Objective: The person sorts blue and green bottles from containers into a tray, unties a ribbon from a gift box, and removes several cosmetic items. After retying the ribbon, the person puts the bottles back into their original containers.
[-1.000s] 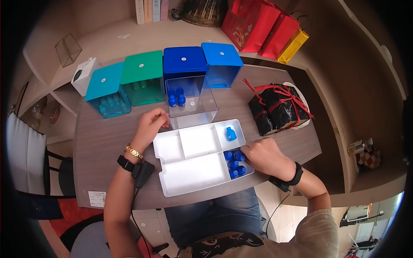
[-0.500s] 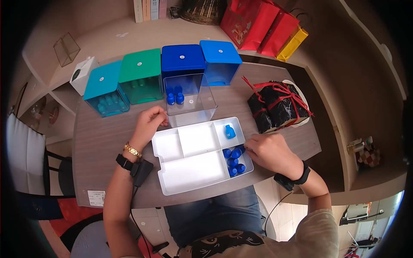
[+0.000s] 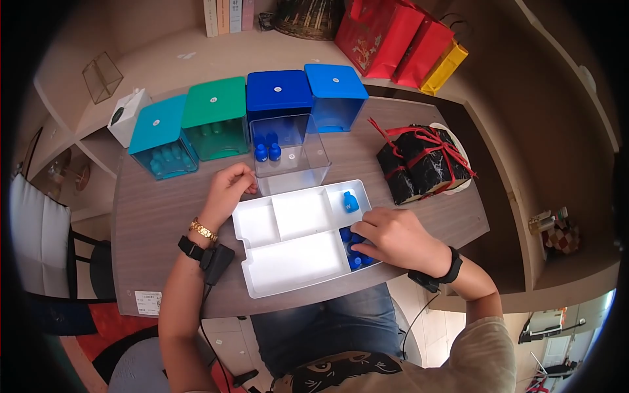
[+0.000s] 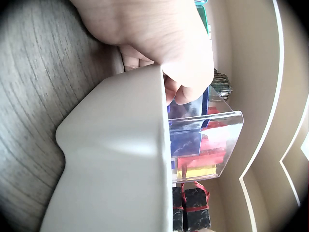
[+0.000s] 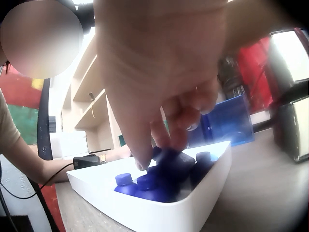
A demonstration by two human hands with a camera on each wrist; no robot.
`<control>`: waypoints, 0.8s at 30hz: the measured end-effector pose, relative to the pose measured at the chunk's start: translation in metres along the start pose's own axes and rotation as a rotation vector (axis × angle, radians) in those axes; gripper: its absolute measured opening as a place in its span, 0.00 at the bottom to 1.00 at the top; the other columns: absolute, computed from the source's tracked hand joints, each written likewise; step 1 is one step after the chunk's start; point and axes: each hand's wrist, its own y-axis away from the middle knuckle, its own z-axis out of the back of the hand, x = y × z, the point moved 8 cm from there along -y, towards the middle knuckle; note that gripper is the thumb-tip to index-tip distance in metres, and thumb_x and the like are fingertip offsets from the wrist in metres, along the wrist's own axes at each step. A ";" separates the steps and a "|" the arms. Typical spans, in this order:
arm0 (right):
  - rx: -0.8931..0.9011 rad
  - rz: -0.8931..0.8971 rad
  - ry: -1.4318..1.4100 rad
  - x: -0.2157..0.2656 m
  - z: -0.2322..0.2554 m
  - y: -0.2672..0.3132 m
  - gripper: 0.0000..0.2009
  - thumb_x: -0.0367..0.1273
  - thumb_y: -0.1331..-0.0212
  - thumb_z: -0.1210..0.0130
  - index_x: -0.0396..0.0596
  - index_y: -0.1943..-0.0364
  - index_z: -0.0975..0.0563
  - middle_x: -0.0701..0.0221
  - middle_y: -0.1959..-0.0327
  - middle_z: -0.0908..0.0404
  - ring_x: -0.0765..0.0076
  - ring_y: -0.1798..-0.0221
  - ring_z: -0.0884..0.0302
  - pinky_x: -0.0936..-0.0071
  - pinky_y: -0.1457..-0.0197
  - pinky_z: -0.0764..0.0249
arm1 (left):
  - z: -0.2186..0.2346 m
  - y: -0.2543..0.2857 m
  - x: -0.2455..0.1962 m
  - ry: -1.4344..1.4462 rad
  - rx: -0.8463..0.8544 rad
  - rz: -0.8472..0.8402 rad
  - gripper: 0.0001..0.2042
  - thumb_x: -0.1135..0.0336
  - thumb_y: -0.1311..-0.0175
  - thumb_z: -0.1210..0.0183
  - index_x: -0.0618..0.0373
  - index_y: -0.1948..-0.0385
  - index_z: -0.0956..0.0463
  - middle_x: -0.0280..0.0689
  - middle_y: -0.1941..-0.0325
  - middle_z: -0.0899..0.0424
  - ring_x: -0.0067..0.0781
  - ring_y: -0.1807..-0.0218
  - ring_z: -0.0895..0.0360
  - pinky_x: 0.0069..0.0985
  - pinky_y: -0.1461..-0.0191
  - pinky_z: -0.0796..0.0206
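Dark blue bottles (image 3: 354, 263) sit in the near right compartment of a white divided tray (image 3: 295, 265); a lighter blue bottle (image 3: 350, 202) lies in the compartment behind. My right hand (image 3: 404, 241) reaches over the dark bottles. In the right wrist view, the thumb and fingers of that hand (image 5: 161, 63) pinch a blurred dark bottle (image 5: 175, 164) above others. My left hand (image 3: 228, 194) rests loosely curled between the tray's back left corner and a clear drawer (image 3: 304, 171) holding several dark blue bottles. In the left wrist view this hand (image 4: 154, 36) holds nothing visible, its fingertips partly hidden.
Behind the drawer stand teal (image 3: 158, 122), green (image 3: 214, 100), dark blue (image 3: 280, 90) and light blue boxes (image 3: 335, 81). Black packages with red ribbon (image 3: 422, 164) sit at the right. Red bags (image 3: 380, 36) and a basket (image 3: 311, 16) stand at the back.
My right hand has moved left from the tray's right edge to over the dark bottles, its thumb and fingers now around one. My left hand stays beside the drawer.
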 end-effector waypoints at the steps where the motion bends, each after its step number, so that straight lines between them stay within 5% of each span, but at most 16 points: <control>1: -0.012 0.005 0.005 0.000 -0.001 -0.001 0.12 0.34 0.46 0.32 0.47 0.61 0.19 0.67 0.70 0.21 0.58 0.62 0.18 0.62 0.61 0.22 | 0.000 0.000 0.000 0.003 -0.001 0.000 0.07 0.71 0.28 0.45 0.65 0.65 0.22 0.34 0.69 0.16 0.20 0.65 0.18 0.20 0.58 0.24; 7: -0.062 -0.124 -0.110 -0.019 0.011 0.000 0.08 0.30 0.44 0.33 0.44 0.62 0.17 0.62 0.70 0.17 0.54 0.68 0.18 0.62 0.63 0.21 | -0.001 0.001 -0.002 0.015 0.001 0.008 0.07 0.71 0.28 0.45 0.65 0.66 0.22 0.33 0.69 0.16 0.20 0.65 0.19 0.20 0.57 0.25; 16: -0.034 -0.142 -0.159 -0.027 0.012 0.000 0.07 0.27 0.43 0.35 0.44 0.61 0.16 0.62 0.68 0.17 0.52 0.61 0.17 0.61 0.58 0.22 | -0.001 -0.001 0.000 0.003 0.009 0.004 0.07 0.71 0.28 0.45 0.64 0.66 0.22 0.33 0.69 0.16 0.20 0.65 0.19 0.20 0.57 0.26; 24: -0.054 0.029 -0.032 -0.003 0.020 0.001 0.06 0.29 0.46 0.36 0.45 0.65 0.18 0.66 0.68 0.20 0.57 0.62 0.18 0.63 0.60 0.20 | 0.000 0.000 0.000 0.006 0.002 0.002 0.07 0.71 0.28 0.45 0.64 0.66 0.22 0.33 0.69 0.16 0.20 0.65 0.19 0.20 0.58 0.25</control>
